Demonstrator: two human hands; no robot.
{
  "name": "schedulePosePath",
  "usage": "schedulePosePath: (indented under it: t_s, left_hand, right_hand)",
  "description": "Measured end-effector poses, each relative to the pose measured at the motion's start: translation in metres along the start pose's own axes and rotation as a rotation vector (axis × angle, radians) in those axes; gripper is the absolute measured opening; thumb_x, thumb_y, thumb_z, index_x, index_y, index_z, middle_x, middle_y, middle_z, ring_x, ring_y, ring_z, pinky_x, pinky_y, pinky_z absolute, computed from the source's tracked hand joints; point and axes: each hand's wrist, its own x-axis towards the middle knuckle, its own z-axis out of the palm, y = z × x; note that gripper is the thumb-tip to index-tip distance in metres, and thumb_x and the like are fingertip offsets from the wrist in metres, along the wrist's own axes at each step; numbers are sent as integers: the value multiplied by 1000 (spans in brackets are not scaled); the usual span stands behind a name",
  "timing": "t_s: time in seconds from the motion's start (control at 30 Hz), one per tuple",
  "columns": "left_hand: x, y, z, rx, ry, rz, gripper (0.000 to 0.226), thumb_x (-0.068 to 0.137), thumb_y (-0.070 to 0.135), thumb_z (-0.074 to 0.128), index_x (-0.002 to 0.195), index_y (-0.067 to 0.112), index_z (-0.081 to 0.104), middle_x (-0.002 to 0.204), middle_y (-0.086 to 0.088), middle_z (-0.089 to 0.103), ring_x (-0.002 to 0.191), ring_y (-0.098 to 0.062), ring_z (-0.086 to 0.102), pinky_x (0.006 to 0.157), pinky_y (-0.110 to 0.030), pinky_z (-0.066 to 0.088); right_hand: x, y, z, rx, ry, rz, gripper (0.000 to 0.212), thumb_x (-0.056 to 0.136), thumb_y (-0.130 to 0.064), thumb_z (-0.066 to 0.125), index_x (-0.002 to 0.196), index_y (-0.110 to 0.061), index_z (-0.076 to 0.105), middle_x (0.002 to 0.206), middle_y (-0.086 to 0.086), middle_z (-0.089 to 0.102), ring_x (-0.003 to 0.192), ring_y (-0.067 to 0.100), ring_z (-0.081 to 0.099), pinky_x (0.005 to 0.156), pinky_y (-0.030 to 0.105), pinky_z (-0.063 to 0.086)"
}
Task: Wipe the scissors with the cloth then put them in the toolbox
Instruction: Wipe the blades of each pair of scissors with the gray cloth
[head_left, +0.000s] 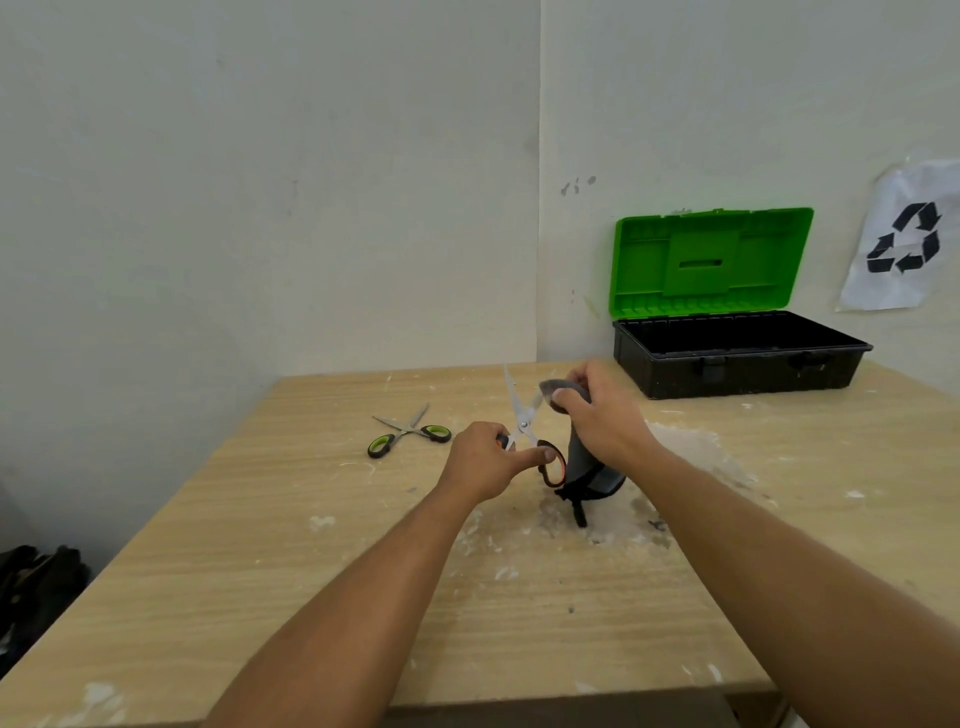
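Observation:
My left hand (485, 460) grips the handles of a pair of scissors (524, 421) with orange-and-black loops, blades spread open and pointing up and away. My right hand (597, 410) pinches a grey cloth (584, 462) around the right blade; the rest of the cloth hangs down to the table, ending in a dark strap. A second pair of scissors (410, 434) with green-and-black handles lies open on the table to the left. The toolbox (737, 358), black with its green lid raised, stands at the back right against the wall.
The wooden table (322, 561) is smeared with white patches, heaviest under the cloth. Walls meet in a corner behind the table. A paper with a recycling sign (904, 239) hangs on the right wall. Dark items (36, 582) lie on the floor at left.

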Motion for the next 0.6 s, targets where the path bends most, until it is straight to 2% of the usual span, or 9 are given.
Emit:
schedulePosePath:
  t_s: [0.1,0.17,0.23,0.3,0.43,0.47,0.6]
  left_hand:
    - [0,3,2,-50,-23,-8,66,67,61,82,60,18,32,55,5,29,46,-12,22,52,-31,18]
    - [0,4,3,-85,-32,-27,66,68,58,83,60,19,31,54,6,27,44,-10,20,51,-30,18]
    - [1,5,2,-101,-40,-50,64,69,56,83,61,19,30,55,6,26,45,-12,20,51,-30,18]
    - [1,3,0,-92,-38,-57,65,66,58,83,61,19,30,55,7,25,44,-10,20,51,-31,18]
    - [0,-1,-1,-55,-21,-28,69,61,63,84,61,20,30,55,8,25,40,-11,22,52,-31,16]
    - [0,-2,-1,-53,-18,-18,69,61,63,84,60,20,29,54,8,24,41,-11,22,52,-31,16]
    - [-2,-3,0,-22,-17,32,72,60,66,84,60,20,28,54,8,23,42,-11,20,52,-31,16]
  right_hand:
    - [-6,2,6,-128,30,-211,11,94,-34,55,103,-29,50,96,-8,49,84,10,50,67,22,39]
    - [-11,7,9,-240,14,-331,19,94,-33,61,112,-26,58,106,-6,47,95,13,49,81,27,44]
    - [-14,13,9,-307,-18,-436,23,93,-32,67,114,-24,68,110,-4,49,98,15,47,88,34,44]
    - [-16,18,6,-324,-52,-499,26,94,-31,67,117,-23,72,110,-5,50,94,15,45,86,34,42]
    - [-18,25,-1,-357,-111,-589,28,96,-25,66,123,-25,72,111,-1,53,91,15,46,76,19,34]
    - [-18,25,-3,-384,-115,-608,29,95,-24,66,124,-25,71,111,0,55,91,17,48,75,19,35]
    - [-13,24,-8,-481,-58,-619,29,95,-22,67,123,-25,72,106,4,57,86,23,53,70,36,45]
